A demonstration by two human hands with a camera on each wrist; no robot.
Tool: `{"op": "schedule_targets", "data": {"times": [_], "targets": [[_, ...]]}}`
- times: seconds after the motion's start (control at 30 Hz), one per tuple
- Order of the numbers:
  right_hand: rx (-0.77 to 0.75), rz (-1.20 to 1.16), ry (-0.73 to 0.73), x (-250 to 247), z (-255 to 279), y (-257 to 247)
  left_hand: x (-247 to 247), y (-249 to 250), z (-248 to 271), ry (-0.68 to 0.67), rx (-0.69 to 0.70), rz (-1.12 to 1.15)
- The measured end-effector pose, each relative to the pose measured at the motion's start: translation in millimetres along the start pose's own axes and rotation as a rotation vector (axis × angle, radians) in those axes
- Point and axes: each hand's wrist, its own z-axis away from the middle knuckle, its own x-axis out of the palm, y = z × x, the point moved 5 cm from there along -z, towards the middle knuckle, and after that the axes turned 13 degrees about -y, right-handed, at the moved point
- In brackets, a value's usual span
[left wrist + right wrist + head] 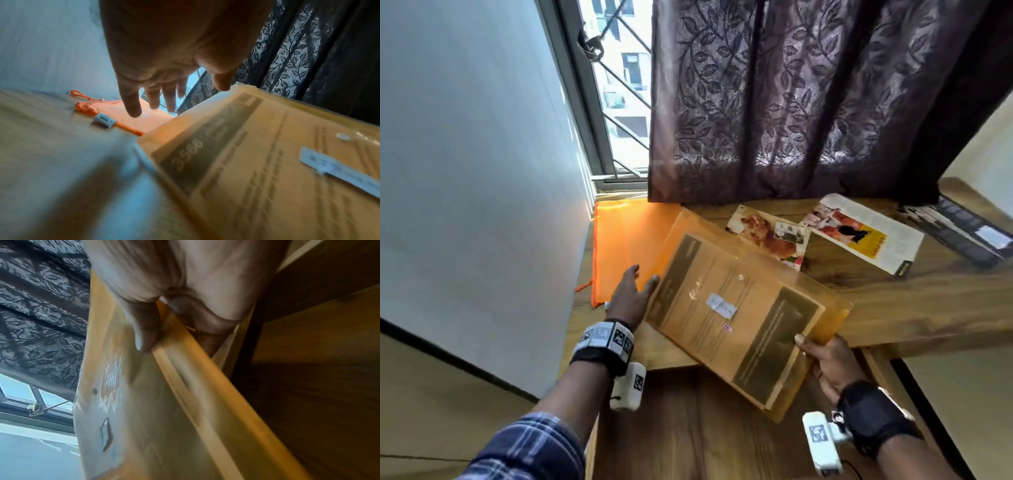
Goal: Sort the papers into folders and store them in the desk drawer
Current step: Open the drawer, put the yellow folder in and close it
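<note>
A translucent amber folder [743, 308] with printed papers inside and a small white label hangs tilted over the desk's front edge. My right hand [822, 359] pinches its near right corner, thumb on top [144, 337]. My left hand [635, 284] hovers open at the folder's left edge, fingers straight [133, 104], and holds nothing. A bright orange zip pouch [626, 243] lies flat on the desk by the wall, partly under the amber folder [267, 162]. Loose magazine pages [770, 236] [863, 233] lie on the desk behind the folder.
A dark booklet [962, 233] lies at the desk's far right edge. A patterned purple curtain [808, 102] hangs down to the back of the wooden desk [893, 294]. A white wall [465, 171] bounds the left side. Below the desk's front edge shows a lower wooden surface [688, 428].
</note>
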Motion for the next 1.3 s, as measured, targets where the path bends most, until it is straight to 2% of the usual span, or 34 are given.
{"op": "schedule_targets", "data": {"times": [0.07, 0.17, 0.3, 0.33, 0.57, 0.67, 0.77, 0.83, 0.9, 1.0, 1.1, 1.23, 1.3], "targets": [[-0.037, 0.035, -0.008, -8.8, 10.3, -2.4, 3.1, -4.5, 0.8, -0.058, -0.002, 0.05], [-0.028, 0.018, 0.046, -24.6, 26.7, 4.0, 11.7, -10.5, 14.0, -0.086, 0.07, 0.099], [-0.028, 0.02, 0.139, -36.5, 46.5, 14.4, 32.1, -26.0, 46.9, -0.275, 0.069, 0.31], [-0.024, 0.029, 0.133, -35.6, 51.7, 17.0, 33.9, -33.6, 58.4, -0.289, 0.056, 0.339], [0.125, 0.208, 0.097, -31.0, 87.2, 48.6, 40.5, -91.5, 138.6, -0.107, -0.001, 0.233], [0.198, 0.257, 0.079, -41.4, 95.7, 68.1, 58.2, -112.8, 181.3, -0.134, -0.097, 0.301], [0.289, 0.348, -0.013, -59.2, 104.8, 83.4, 85.4, -127.6, 229.3, -0.156, -0.239, 0.356], [0.324, 0.392, -0.033, -71.9, 101.5, 94.4, 94.4, -129.4, 248.9, -0.181, -0.297, 0.4], [0.371, 0.438, -0.052, -82.8, 105.4, 99.6, 104.1, -126.6, 265.1, -0.152, -0.319, 0.387], [0.429, 0.373, -0.028, -93.4, 110.7, 101.2, 109.2, -120.3, 277.4, -0.066, -0.31, 0.415], [0.466, 0.375, -0.113, -93.2, 113.0, 97.3, 111.7, -118.6, 271.3, -0.025, -0.323, 0.392], [0.443, 0.551, -0.219, -92.5, 97.3, 96.0, 109.2, -119.7, 241.7, -0.024, -0.314, 0.213], [0.439, 0.629, -0.229, -89.9, 88.6, 90.4, 109.4, -116.6, 223.5, -0.086, -0.32, 0.177]]}}
